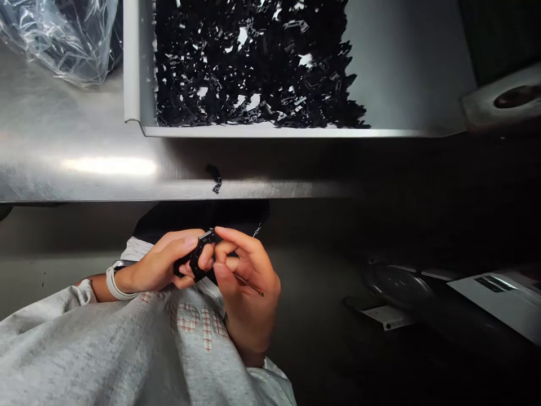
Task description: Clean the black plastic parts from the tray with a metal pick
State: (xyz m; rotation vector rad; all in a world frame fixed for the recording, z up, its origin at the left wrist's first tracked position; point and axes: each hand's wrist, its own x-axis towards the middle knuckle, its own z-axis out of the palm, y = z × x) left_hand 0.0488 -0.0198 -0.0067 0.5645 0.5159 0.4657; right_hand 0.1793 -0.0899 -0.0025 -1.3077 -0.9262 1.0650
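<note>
My left hand point(169, 256) is closed around a small black plastic part point(198, 256) with an angular, frame-like outline, held in front of my body. The thumb presses on the part's upper edge. Close beside it, my right hand point(251, 282) has its fingers curled, with the index fingertip at the part's upper end. A thin rod-like tool point(253, 288) lies across the right palm and pokes out; the fingers hide most of it, so its kind does not show. On the bench edge beyond my hands lies a small loose black piece point(217, 183).
A white tray point(262, 132) with a heap of small black plastic parts point(253, 67) stands on the metal bench point(84, 141). At the back left is a clear plastic bag point(71, 39). Dim objects, among them a white box-like thing point(499, 299), sit lower right.
</note>
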